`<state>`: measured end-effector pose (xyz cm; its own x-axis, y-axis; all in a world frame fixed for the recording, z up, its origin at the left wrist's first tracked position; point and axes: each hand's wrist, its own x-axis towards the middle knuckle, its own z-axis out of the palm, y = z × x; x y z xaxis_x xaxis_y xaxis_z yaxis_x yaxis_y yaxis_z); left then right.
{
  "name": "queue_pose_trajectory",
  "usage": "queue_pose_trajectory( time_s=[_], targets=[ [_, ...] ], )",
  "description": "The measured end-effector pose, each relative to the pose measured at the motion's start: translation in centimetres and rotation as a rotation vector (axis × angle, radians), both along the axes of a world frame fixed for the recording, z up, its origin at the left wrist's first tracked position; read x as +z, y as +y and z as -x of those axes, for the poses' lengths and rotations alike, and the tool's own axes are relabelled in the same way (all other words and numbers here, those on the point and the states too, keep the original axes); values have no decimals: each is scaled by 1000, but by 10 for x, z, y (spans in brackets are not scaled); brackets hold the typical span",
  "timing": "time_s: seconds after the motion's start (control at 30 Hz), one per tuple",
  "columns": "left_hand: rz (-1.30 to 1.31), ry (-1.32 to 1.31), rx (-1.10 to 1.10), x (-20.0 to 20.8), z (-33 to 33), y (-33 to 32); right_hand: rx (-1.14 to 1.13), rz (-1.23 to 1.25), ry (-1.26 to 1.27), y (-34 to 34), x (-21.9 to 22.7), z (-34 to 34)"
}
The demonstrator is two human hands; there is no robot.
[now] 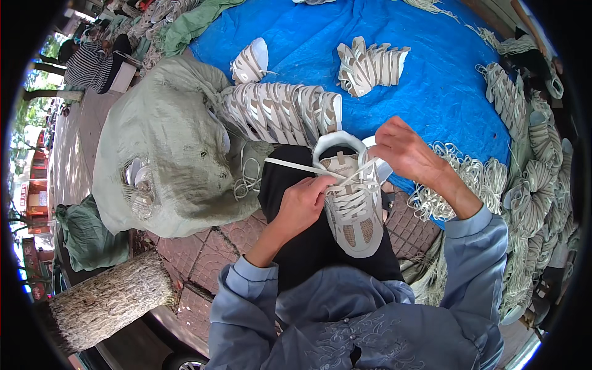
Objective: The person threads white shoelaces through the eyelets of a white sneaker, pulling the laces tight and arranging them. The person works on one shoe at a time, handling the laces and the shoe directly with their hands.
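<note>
A beige and white sneaker (pixel 359 233) rests on my lap over black trousers, its toe toward me. White shoelace (pixel 350 202) runs crosswise through its eyelets. My left hand (pixel 302 202) is closed at the shoe's left side, its fingertips pinching the lace near the top eyelets. Above the shoe's right side, my right hand (pixel 404 151) pinches the other part of the lace. One loose lace end stretches left from the shoe past my knee. The exact grip inside the right fingers is partly hidden.
A blue tarp (pixel 425 92) carries a row of nested sneakers (pixel 280 111) and a smaller stack (pixel 372 65). Bundled white laces (pixel 459 179) lie to the right. A large pale sack (pixel 166 148) bulges at left, above a tree trunk (pixel 114 299). Shoes pile along the right edge.
</note>
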<state>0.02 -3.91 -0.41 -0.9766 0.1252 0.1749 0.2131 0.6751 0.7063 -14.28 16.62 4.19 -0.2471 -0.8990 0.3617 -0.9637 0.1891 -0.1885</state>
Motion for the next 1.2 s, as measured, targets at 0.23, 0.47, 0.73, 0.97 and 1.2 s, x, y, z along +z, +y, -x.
queue_pose_trajectory(
  time_s=[0.23, 0.47, 0.73, 0.97, 1.2],
  targets=[
    [-49, 15, -3, 1, -2, 3, -79, 4, -119, 8, -4, 5],
    [-18, -30, 55, 1, -4, 8, -409, 114, -1493, 15, 10, 17],
    [-20, 25, 90, -1, -5, 11, -244, 1202, -1971, 4, -17, 8],
    [162, 172, 102, 13, 7, 6, -655, 387, -700, 18, -72, 18],
    [355, 59, 1, 12, 23, 8, -237, 111, -114, 1, -41, -65]
  ],
)
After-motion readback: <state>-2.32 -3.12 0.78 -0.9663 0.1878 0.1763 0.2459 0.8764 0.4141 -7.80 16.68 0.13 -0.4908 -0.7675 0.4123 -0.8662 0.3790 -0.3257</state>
